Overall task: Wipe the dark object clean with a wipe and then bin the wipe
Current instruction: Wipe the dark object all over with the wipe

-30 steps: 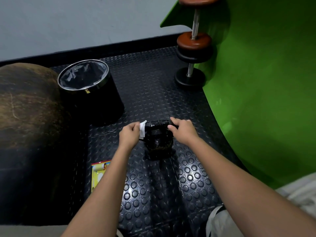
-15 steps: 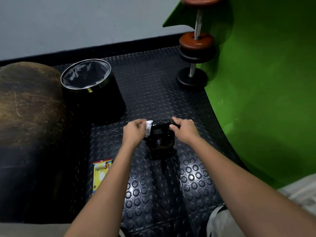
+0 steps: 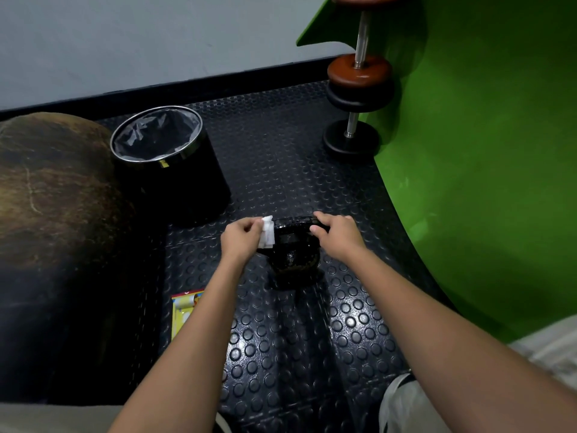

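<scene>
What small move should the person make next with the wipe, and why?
Probably slide the wipe along the dark object's top bar: the left hand pinches it at the bar's left end while the right hand steadies the other end.

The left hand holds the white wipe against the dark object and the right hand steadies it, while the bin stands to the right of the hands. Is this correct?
Not quite. In the head view the bin stands to the left of the hands, farther back. The rest holds: the left hand holds the white wipe against the dark object, and the right hand steadies it.
</scene>
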Demonstrator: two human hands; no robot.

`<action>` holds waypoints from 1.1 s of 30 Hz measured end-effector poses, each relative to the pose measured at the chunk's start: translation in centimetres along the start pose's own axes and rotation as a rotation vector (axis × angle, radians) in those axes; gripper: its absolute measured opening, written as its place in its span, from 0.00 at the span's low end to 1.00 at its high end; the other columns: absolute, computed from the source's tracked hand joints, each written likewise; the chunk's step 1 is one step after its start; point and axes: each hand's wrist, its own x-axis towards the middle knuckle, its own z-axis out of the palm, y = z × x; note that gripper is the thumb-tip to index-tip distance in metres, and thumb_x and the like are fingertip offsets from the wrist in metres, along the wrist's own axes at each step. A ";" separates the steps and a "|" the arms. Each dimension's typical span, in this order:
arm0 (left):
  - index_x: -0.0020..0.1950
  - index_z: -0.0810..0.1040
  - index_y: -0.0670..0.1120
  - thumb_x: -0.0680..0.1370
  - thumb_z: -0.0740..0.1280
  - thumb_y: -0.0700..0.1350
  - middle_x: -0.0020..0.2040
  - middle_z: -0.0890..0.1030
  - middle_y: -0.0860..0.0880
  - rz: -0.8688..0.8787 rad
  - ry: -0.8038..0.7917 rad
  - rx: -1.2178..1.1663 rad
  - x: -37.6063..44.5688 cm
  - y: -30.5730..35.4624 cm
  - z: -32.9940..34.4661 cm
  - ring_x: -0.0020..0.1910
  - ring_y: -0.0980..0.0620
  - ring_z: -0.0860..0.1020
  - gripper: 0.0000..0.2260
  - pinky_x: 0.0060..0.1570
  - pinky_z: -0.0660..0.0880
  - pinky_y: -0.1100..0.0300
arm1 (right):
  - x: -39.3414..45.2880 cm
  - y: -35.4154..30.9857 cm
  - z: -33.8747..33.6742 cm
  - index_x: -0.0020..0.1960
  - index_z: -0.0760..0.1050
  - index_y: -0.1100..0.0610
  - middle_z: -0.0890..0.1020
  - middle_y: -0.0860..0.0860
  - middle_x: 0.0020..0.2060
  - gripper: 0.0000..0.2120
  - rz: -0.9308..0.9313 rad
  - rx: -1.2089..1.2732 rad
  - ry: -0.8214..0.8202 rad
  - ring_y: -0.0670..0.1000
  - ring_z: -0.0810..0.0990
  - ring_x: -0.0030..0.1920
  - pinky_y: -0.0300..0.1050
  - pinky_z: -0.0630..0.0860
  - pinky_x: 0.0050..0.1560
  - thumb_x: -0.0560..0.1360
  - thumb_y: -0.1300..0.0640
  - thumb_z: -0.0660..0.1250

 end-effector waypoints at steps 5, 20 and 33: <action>0.54 0.83 0.51 0.80 0.63 0.50 0.43 0.81 0.54 -0.037 0.007 -0.023 -0.2 -0.7 0.0 0.44 0.53 0.77 0.10 0.46 0.71 0.60 | 0.4 0.1 0.0 0.75 0.69 0.44 0.69 0.56 0.74 0.23 0.020 -0.013 0.011 0.55 0.68 0.73 0.48 0.66 0.71 0.81 0.47 0.65; 0.55 0.83 0.53 0.79 0.63 0.51 0.40 0.83 0.54 0.036 0.006 0.071 0.0 0.1 -0.1 0.39 0.55 0.78 0.11 0.36 0.69 0.63 | -0.1 -0.1 0.3 0.76 0.68 0.46 0.71 0.54 0.73 0.22 0.001 -0.012 0.047 0.54 0.64 0.74 0.49 0.63 0.73 0.82 0.49 0.64; 0.43 0.79 0.52 0.80 0.59 0.48 0.43 0.82 0.48 0.006 -0.003 0.019 0.1 -0.8 0.1 0.41 0.50 0.77 0.11 0.39 0.71 0.59 | -0.2 -0.2 0.1 0.76 0.68 0.47 0.71 0.52 0.74 0.23 0.000 0.002 0.034 0.55 0.57 0.78 0.51 0.62 0.74 0.82 0.50 0.63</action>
